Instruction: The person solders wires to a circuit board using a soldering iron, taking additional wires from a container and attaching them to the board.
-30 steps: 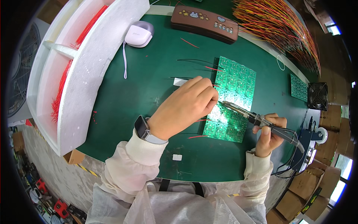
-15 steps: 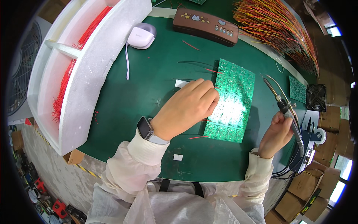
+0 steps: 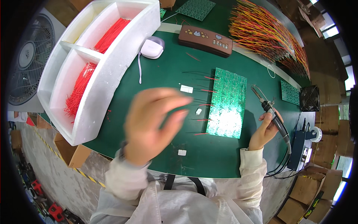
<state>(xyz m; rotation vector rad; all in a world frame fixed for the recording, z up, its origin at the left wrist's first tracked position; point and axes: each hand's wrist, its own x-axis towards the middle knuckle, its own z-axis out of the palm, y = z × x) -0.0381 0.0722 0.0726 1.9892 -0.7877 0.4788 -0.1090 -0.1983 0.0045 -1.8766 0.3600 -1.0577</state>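
Note:
A green circuit board panel lies on the table, with short red and dark wires sticking out from its left edge. My left hand hangs over the table left of the panel, smeared by motion. Its thumb and forefinger stand apart, and nothing shows between them. To the right of the panel, my right hand grips a soldering iron by its dark handle. The iron's tip and a thin curved metal tube beside it point up and left, apart from the panel.
At the left stands a white foam box with red wires in its compartments. Behind lie a lilac earphone case, a brown pencil case and a bundle of red and yellow wires. A small fan stands at the right.
My left hand has left the panel's edge and moved left, its pinched fingers now apart. My right hand and the iron have shifted slightly left. The view has tilted, showing more of the foam box.

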